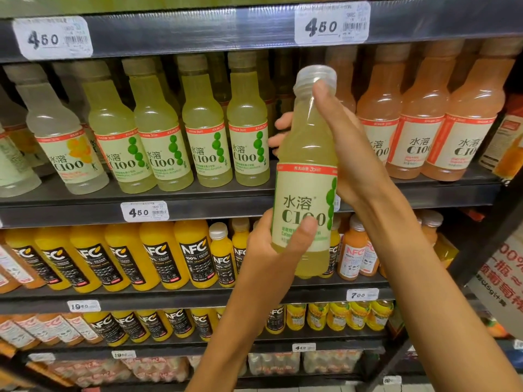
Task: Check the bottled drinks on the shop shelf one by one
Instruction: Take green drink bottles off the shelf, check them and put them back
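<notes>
On the middle shelf (198, 198), at the far left, stands a pale bottle with an orange-fruit label (60, 142), tilted in the wide-angle view. Just beside it to the right runs a row of four lime C100 bottles (181, 137), yellow-green, shoulder to shoulder, each label showing a column of green fruit. A white price tag reading 4.50 (145, 211) sits on the shelf edge below them. One shelf down, large orange NFC juice bottles (124, 256) with black labels fill the left half.

The left hand (271, 247) comes up from below and grips the lower part of the held lime C100 bottle (307, 176); its thumb lies curled across the front of the label, over the printed "C100", and the other fingers are hidden behind the bottle. The bottle is upright, held in front of the shelves and off them, its clear cap (316, 76) level with the necks of the shelved row, its label facing the camera.

The right hand (343, 142) wraps the bottle's upper body from the right side: the thumb points up along the neck to just under the cap, and fingertips show round the bottle's left edge.

Further right on the middle shelf stand pink-orange C100 bottles (424, 131), close together. Above them another 4.50 price tag (331, 24) is fixed to the upper shelf edge.
</notes>
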